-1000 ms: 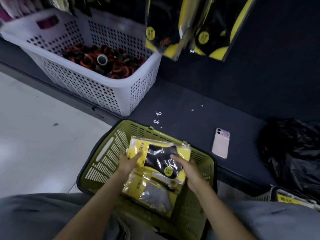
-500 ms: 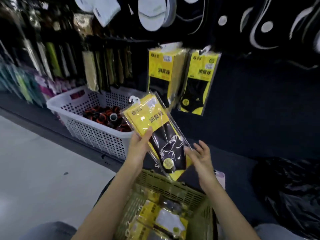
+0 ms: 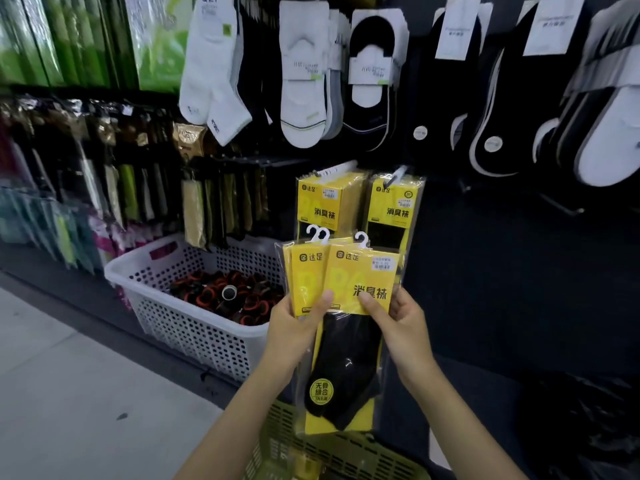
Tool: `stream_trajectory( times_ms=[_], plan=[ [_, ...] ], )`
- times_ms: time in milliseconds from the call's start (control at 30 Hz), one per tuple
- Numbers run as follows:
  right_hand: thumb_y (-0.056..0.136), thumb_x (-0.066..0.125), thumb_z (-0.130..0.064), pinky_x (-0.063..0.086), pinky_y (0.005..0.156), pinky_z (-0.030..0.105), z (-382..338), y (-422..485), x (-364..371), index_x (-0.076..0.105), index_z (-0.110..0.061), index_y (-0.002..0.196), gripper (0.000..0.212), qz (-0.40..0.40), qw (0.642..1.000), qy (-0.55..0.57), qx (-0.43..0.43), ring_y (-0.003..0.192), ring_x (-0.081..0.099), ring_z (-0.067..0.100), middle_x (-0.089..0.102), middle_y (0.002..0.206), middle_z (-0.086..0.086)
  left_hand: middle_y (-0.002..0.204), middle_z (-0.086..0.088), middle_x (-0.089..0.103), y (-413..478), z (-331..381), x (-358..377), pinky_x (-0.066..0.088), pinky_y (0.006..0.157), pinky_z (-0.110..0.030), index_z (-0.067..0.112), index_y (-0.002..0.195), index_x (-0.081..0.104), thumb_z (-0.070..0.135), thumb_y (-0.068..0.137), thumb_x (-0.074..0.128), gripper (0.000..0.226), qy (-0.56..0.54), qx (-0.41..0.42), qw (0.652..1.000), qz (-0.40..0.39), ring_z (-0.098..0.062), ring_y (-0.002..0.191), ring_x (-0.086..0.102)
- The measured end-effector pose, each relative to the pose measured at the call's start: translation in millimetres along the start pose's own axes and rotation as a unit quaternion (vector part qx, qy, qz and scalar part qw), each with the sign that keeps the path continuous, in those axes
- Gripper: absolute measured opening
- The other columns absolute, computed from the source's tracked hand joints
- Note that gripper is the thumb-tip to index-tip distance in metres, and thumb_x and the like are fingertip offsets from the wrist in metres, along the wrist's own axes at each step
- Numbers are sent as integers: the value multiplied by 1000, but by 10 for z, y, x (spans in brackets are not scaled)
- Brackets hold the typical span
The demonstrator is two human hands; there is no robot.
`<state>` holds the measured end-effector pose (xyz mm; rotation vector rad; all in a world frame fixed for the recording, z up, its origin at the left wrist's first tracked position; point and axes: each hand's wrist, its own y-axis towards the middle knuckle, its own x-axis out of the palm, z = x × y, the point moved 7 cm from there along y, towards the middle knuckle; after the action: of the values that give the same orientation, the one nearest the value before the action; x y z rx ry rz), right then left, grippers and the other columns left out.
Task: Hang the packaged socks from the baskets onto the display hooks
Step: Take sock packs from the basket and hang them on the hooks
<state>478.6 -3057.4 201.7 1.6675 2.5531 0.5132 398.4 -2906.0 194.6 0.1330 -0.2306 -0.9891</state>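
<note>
Three small white hangers (image 3: pixel 362 239) stick up from the top edge of the sock packs (image 3: pixel 360 271) I am holding, fanned a little, so I take it the bunch is about three packs. My left hand (image 3: pixel 294 330) pinches the left side, thumb on the yellow card in front and fingers curled behind. My right hand (image 3: pixel 407 327) grips the right side the same way, thumb on the front, fingers wrapped round the edge. The packs stand upright, long axis top to bottom, hangers uppermost, lifted above the green basket (image 3: pixel 346 455).

What the next move turns on is overhead. The left display hook (image 3: pixel 337 169) and the right display hook (image 3: pixel 394 174) both poke out from the dark wall towards me, and each already carries hung packs (image 3: pixel 325 202) of the same yellow kind. My hangers sit below those hook tips and overlap the lower part of the hung packs. The pack under my right thumb lies closer to the right hook, and the two hangers on my left side lie nearer the left one. I judge the move is up and then forward onto a hook tip, one hanger at a time, while the other hand keeps the rest of the fan together.
</note>
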Motion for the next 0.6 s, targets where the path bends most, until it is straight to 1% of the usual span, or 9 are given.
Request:
stream_trajectory(
  times_ms=[67,133,167,233,300,367,467,500,600],
  plan=[
    [88,62,-20,57,77,23,5,52,-28,63,-20,110,22,-2,1000,5,8,96,70,11,74,103,-3,90,7,74,59,29,-18,49,66,-10,15,96,68,58,75,53,49,-6,7,1000,-5,-4,82,68],
    [93,55,-21,55,73,19,2,110,-68,62,-20,113,21,4,1000,12,10,95,70,10,74,103,-5,80,-4,63,123,75,-43,44,70,-20,2,86,61,59,80,46,59,9,21,1000,-6,-15,74,57],
    [95,52,-21,54,71,16,-7,145,-99,62,-20,113,21,12,1000,10,8,94,70,8,74,102,-6,75,-4,53,153,116,-67,39,68,-22,9,81,56,62,80,45,54,23,33,999,1,-13,70,49],
    [97,48,-22,54,70,16,-50,242,-179,62,-21,112,20,33,999,2,5,92,70,7,74,99,-7,56,6,36,235,211,-140,31,58,-18,17,65,39,63,80,45,48,46,52,997,29,-7,54,34],
    [98,48,-23,55,76,24,-108,371,-274,63,-23,110,19,59,998,4,9,92,71,11,75,98,-5,48,13,21,341,314,-240,28,55,-19,21,59,24,56,86,45,49,60,65,994,62,-4,45,21],
    [98,49,-24,53,83,32,-168,523,-372,64,-24,107,18,87,996,1,10,94,70,15,75,99,-3,46,12,19,442,393,-337,29,55,-18,20,58,22,52,89,46,50,59,70,992,87,-3,43,19],
    [99,49,-23,52,83,29,-261,751,-429,65,-27,103,17,107,994,-25,-1,94,69,12,74,99,-3,43,13,19,561,498,-429,31,46,-6,20,58,22,53,88,45,51,64,83,988,112,-3,40,19],
    [99,49,-23,52,82,28,-281,827,-426,64,-26,102,16,107,994,-33,-2,93,69,10,73,98,-4,44,13,19,599,516,-443,33,48,-5,19,58,22,52,89,45,51,65,89,987,114,-3,41,18],
    [99,49,-24,51,75,23,-314,1052,-406,64,-25,99,15,106,993,-52,1,89,68,8,73,91,-8,46,13,18,697,547,-476,35,60,-14,19,59,22,49,92,45,51,65,89,986,124,-7,47,20]
  ],
)
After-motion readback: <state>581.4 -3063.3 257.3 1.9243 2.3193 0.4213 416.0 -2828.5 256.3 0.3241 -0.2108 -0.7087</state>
